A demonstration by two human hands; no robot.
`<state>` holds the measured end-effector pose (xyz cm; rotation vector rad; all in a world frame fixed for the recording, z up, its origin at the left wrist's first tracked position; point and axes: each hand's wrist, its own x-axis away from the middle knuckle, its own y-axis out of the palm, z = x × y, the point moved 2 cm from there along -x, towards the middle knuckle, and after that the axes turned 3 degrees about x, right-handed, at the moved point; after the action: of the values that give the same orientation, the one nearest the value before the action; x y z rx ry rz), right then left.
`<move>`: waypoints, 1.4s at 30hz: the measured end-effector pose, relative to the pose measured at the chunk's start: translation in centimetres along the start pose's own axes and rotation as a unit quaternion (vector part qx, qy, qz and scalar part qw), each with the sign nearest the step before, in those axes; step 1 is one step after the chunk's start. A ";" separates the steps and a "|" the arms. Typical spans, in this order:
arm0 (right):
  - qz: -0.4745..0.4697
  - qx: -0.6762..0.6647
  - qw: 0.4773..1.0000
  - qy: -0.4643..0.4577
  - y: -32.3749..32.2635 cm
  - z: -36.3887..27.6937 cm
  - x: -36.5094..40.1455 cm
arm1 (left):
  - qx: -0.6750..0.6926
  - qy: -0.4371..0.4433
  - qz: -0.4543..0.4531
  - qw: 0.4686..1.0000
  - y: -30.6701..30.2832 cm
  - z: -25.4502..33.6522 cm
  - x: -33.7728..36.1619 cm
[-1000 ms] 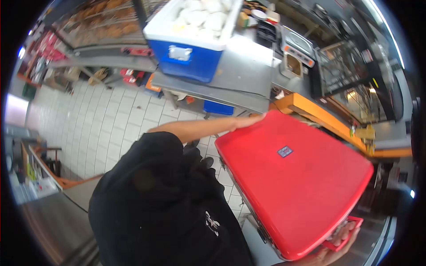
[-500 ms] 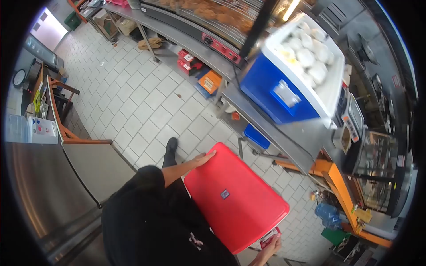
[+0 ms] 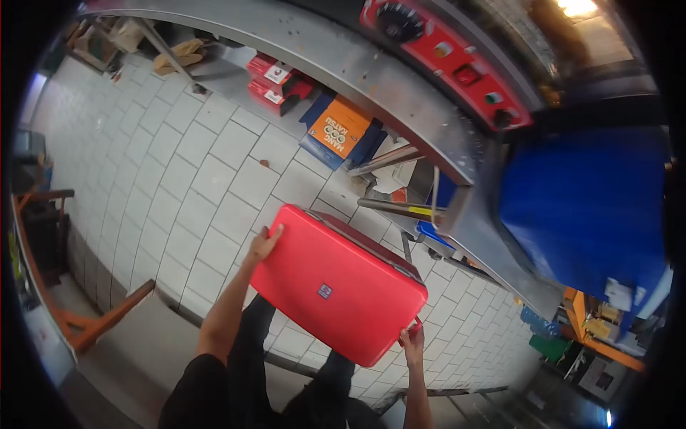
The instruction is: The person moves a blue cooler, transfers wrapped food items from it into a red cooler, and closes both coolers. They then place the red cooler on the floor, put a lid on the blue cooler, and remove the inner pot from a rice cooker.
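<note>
I hold a large red cooler lid [image 3: 336, 282] flat in front of me, above the white tiled floor. My left hand [image 3: 263, 244] grips its left edge. My right hand [image 3: 411, 334] grips its lower right corner. A small blue and white sticker sits near the lid's middle. The blue cooler [image 3: 586, 204] stands on the steel counter [image 3: 400, 86] to the upper right, close to my head. My dark trousers show below the lid.
Under the steel counter lie red boxes [image 3: 275, 79] and an orange and blue box [image 3: 339, 132]. A red appliance panel [image 3: 457, 53] runs along the top. A wooden-edged counter [image 3: 107, 322] sits lower left. Green and blue items [image 3: 547, 336] rest on the floor at right.
The lid has come down and away from my body, now held lower over the floor. My view has swung closer to the steel counter, and the blue cooler now looms at the right.
</note>
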<state>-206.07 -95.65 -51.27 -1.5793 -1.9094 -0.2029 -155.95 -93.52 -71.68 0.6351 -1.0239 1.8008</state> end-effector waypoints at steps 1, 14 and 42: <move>-0.016 0.005 1.000 0.008 2.3 0.8 -2.6 | -0.026 -0.001 0.003 1.000 -0.6 -1.4 -2.5; -0.100 -0.033 0.989 0.105 22.1 7.2 -15.6 | 0.071 0.258 0.460 0.847 -11.6 6.5 -5.9; 0.323 -0.245 0.835 0.372 -6.7 21.1 -49.7 | -0.196 0.294 0.382 0.854 13.8 1.8 4.4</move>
<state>-216.71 -127.89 -93.83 -1.9763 -0.6884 -0.9101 -170.35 -95.88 -72.48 -0.6563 -1.2297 2.1311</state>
